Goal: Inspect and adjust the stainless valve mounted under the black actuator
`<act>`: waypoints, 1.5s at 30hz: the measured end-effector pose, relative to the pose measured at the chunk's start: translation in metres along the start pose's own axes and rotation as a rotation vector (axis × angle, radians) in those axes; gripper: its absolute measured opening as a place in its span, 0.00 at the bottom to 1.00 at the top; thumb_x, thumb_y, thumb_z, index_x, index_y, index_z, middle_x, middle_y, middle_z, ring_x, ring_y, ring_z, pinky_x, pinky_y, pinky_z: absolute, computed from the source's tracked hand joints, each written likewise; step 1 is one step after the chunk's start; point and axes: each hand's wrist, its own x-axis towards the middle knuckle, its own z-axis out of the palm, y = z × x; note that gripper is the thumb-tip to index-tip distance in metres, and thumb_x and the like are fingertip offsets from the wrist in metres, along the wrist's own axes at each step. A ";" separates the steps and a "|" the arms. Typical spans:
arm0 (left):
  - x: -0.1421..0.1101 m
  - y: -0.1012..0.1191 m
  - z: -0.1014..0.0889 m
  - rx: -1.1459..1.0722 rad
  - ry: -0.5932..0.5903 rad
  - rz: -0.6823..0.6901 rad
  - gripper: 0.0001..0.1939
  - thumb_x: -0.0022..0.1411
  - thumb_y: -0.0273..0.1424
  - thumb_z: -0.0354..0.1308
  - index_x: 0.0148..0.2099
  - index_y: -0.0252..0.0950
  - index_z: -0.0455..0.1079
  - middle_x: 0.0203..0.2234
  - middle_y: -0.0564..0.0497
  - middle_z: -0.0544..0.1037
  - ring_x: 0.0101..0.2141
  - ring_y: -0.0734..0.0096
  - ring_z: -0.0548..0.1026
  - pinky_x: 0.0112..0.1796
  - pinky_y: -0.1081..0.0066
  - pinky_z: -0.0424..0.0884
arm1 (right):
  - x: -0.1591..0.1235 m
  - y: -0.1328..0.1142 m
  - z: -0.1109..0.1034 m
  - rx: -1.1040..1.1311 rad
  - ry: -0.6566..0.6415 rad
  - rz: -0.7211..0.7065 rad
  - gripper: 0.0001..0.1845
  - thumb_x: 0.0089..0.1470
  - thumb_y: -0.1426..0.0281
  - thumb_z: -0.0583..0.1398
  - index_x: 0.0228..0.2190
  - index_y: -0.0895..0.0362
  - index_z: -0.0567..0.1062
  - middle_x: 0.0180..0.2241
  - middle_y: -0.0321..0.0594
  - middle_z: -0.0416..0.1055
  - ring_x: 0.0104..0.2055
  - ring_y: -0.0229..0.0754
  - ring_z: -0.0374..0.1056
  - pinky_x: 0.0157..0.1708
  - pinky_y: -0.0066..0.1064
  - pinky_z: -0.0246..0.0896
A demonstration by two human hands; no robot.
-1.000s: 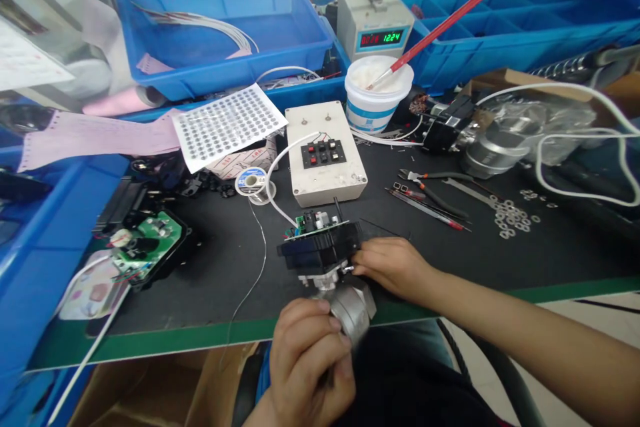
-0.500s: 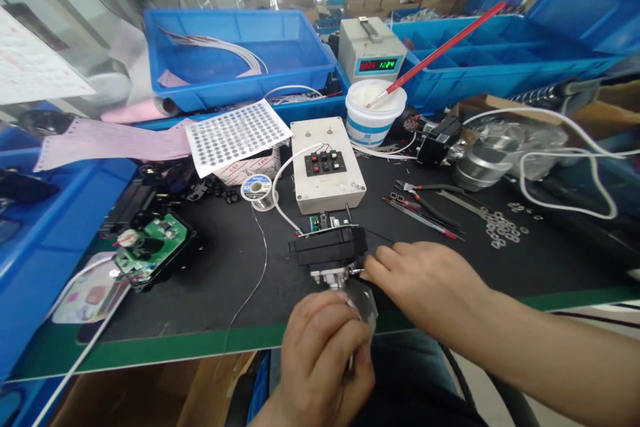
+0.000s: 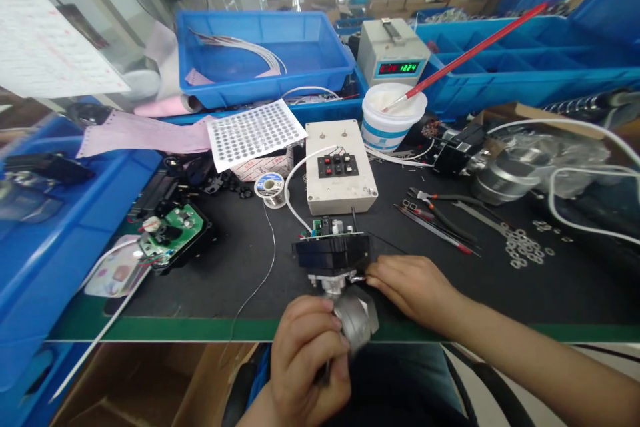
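Note:
A black actuator housing [image 3: 334,252] with a green circuit board on top sits on a silver metal valve body [image 3: 356,324] at the bench's front edge. My left hand [image 3: 307,363] is closed around the valve body from below. My right hand [image 3: 413,287] pinches a small metal part at the housing's lower right side. A white cable runs from the board to a beige switch box [image 3: 340,168] just behind.
A solder spool [image 3: 270,186] and a second open actuator [image 3: 173,235] lie to the left. Pliers, tweezers [image 3: 440,213] and several washers [image 3: 525,243] lie to the right. A white tub with a red brush [image 3: 393,113], a digital meter [image 3: 395,50] and blue bins stand behind.
The view has tilted and shifted slightly. My right hand's fingers have drawn in to the housing's lower right side. My left hand keeps its grip on the valve body.

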 end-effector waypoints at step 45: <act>0.028 0.027 0.039 0.130 -0.176 0.026 0.07 0.59 0.20 0.54 0.37 0.35 0.71 0.31 0.50 0.77 0.38 0.67 0.75 0.43 0.66 0.74 | 0.021 -0.040 -0.093 -0.500 -0.483 0.248 0.05 0.56 0.74 0.66 0.30 0.56 0.73 0.26 0.38 0.72 0.25 0.45 0.71 0.18 0.29 0.31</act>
